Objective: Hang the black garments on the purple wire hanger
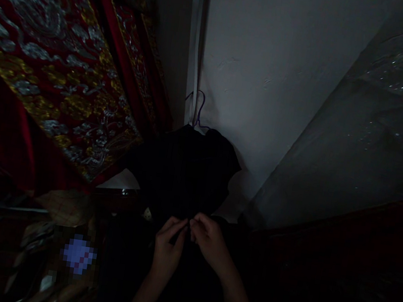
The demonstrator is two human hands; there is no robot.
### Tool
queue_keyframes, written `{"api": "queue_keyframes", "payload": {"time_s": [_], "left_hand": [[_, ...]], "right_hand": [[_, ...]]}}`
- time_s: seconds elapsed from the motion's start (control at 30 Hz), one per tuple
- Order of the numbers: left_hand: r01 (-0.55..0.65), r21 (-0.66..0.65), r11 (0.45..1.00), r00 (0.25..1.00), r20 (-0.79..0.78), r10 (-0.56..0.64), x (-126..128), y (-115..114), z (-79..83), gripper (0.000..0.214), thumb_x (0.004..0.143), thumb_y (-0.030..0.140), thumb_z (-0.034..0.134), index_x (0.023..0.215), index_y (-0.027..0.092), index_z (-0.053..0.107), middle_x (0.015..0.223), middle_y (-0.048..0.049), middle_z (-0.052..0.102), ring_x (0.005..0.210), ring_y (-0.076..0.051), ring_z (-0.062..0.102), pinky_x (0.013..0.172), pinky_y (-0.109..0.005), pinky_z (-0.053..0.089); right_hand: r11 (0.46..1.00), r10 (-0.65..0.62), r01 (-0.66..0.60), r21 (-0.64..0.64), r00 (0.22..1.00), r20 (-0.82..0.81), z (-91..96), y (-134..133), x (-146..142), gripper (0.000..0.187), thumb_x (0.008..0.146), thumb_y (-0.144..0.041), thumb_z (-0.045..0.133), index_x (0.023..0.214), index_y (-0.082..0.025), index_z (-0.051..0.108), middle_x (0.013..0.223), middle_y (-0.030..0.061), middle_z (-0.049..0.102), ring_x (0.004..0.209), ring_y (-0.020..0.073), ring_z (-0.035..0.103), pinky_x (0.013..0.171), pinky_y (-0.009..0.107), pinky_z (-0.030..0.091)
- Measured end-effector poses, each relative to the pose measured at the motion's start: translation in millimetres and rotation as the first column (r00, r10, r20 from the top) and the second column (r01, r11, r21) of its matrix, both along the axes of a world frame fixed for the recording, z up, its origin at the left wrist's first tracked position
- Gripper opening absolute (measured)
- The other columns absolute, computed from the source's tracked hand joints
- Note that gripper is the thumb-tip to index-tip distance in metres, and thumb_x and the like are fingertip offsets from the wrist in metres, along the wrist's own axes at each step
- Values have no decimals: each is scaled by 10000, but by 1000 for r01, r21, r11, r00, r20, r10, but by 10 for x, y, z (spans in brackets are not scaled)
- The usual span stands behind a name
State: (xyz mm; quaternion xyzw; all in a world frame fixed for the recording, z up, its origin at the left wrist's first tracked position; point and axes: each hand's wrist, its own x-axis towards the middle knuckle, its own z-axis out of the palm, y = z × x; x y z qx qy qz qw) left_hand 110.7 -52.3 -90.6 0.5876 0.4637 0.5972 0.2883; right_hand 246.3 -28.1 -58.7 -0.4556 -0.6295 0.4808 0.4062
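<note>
A black short-sleeved garment (187, 169) hangs from a thin purple hanger (202, 106) against the wall. At its lower front, my left hand (166, 251) is closed in a pinch on the dark cloth, thumb against fingertips. Close beside it, my right hand (210, 243) pinches the cloth too, with its fingers curled. The fingertips of both hands almost meet. Exactly which part of the garment lies between them is lost in the dark.
Red cloth with gold and silver embroidery (73, 73) hangs at the left. A white strap or pole (198, 35) runs down the pale wall (275, 56). Clear plastic sheeting (390, 112) covers the right. Cluttered items, including a blurred blue one (78, 253), lie lower left.
</note>
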Motion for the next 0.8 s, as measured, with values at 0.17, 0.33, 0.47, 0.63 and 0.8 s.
{"api": "queue_keyframes", "payload": {"time_s": [0.17,0.33,0.47,0.63,0.8], "left_hand": [[-8,-37,999,1000,13,8,5,-27,44,191,895,232,623,990,208,787,824,-43,700,762,-174,670,695,-277,547],[-62,-40,997,998,13,62,-4,-27,22,154,863,234,642,929,203,779,855,-51,724,802,-196,690,722,-294,559],[-79,-22,997,997,-12,79,5,-35,-22,149,869,211,624,925,209,762,864,-44,714,818,-188,685,743,-286,551],[-64,-23,998,996,-61,62,32,-14,-52,132,897,207,592,907,201,723,855,-40,692,823,-185,667,756,-284,527],[-55,-48,997,991,-126,48,19,118,-231,135,928,269,573,917,186,679,874,-56,685,848,-206,666,775,-309,513]], "right_hand": [[1000,-13,11,-26,997,-82,-20,-30,-15,243,946,-431,522,824,-222,497,651,-35,548,590,126,520,570,239,387],[997,32,-38,-62,995,-95,8,-38,-10,321,924,-413,521,681,-204,499,562,-37,510,538,113,493,551,234,370],[977,-39,-12,-211,971,-234,10,-32,-49,350,839,-495,534,686,-185,583,509,-33,516,432,104,469,445,229,309],[939,-128,11,-343,939,-319,48,19,-106,336,727,-475,552,584,-172,577,406,-36,460,350,77,379,397,220,212],[949,-224,83,-303,856,-466,570,511,-71,306,641,-456,620,543,-170,582,345,-66,373,328,50,255,389,224,130]]}}
